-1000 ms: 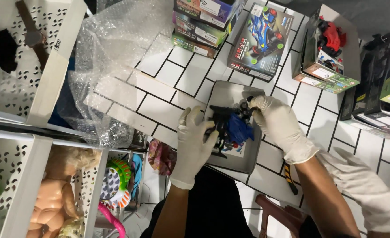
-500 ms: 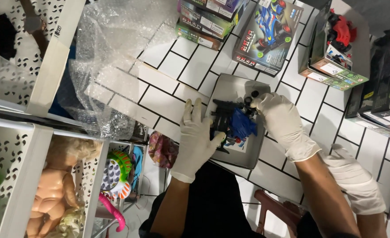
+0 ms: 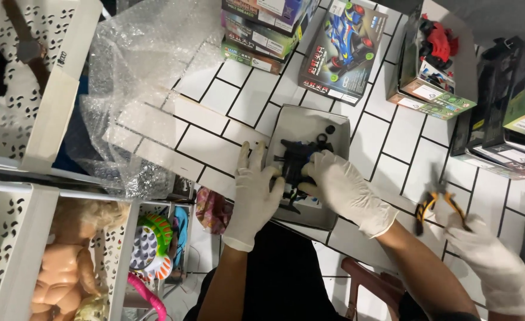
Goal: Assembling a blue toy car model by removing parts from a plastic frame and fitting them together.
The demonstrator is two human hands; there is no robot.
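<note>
Gripping the small black plastic toy car chassis point(image 3: 296, 161) between them, your white-gloved left hand point(image 3: 255, 193) and right hand point(image 3: 340, 185) are clamping it together. They are holding it just above the shallow grey cardboard tray point(image 3: 307, 128). To the right, another person's gloved hand point(image 3: 489, 258) is holding orange-handled pliers point(image 3: 437, 205).

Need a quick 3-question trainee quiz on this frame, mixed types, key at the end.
1. True or false: both the left hand and the right hand wear white gloves.
2. The dark toy chassis the two hands grip sits over which thing? A) the bubble wrap B) the grey tray C) the white perforated bin
3. Fill in: a third gloved hand at lower right, a co-worker's, holds pliers with ____ handles.

Key: 1 true. 2 B. 3 orange and black.
</note>
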